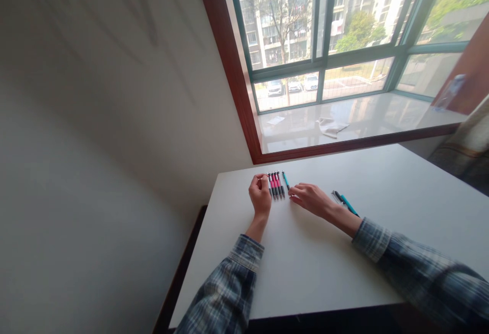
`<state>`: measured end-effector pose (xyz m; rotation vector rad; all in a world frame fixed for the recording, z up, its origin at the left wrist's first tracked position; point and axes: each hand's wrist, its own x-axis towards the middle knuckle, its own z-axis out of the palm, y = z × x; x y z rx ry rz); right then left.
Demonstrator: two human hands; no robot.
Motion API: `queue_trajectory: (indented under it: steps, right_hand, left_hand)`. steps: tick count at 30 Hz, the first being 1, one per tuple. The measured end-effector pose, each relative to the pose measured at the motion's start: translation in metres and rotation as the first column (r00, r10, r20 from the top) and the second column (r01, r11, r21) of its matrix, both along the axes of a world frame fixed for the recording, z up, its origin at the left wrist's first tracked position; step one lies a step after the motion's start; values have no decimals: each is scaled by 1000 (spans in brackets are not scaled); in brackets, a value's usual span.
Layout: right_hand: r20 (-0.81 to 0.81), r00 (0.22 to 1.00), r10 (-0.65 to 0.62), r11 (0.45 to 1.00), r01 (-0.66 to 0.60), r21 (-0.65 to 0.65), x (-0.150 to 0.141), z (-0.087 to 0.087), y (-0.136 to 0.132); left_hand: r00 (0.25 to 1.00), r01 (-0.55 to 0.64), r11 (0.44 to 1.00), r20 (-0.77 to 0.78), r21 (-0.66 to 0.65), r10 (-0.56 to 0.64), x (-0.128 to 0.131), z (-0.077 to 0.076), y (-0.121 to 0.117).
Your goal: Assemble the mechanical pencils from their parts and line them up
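Observation:
Several pink pens [275, 185] with dark grips lie side by side in a row near the far edge of the white table. My left hand [260, 195] rests at the row's left end with its fingers curled closed; whatever may be in them is hidden. Just right of the row, a teal pen [286, 179] lies slightly apart and nearly parallel to the others. The fingertips of my right hand [311, 199] are closed on its near end. Beyond my right wrist, partly covered by the forearm, are another teal pen [348, 204] and a dark pen [337, 196].
The white table [305, 273] meets a wall [133, 196] on the left. Behind it is a window sill [367, 117] with a crumpled white cloth [331, 127] and a flat paper [275, 120]. A curtain [468, 143] hangs at the right.

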<state>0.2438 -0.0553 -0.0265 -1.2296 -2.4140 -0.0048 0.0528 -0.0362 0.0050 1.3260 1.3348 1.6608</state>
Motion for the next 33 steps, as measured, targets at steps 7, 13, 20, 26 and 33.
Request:
queue_trajectory:
  steps: [7,13,20,26,33]
  right_hand:
    - [-8,1000,22,1000,-22,8,-3,-2,3]
    - [-34,998,51,999,-51,10,-5,1,1]
    - [-44,998,52,999,-52,3,-4,0,3]
    - [-47,997,60,998,-61,-4,-4,2,2]
    - [-71,995,66,998,-67,-7,-4,1,2]
  left_hand:
    - [1000,13,1000,15,-17,-12,3,2,0]
    - [1000,19,1000,11,-6,-19,3,2,0]
    - [1000,20,999,21,-26,-20,4,1,0]
    - [999,31,999,22,-12,-31,4,2,-1]
    - [1000,22,1000,9,-7,-22,4,2,-1]
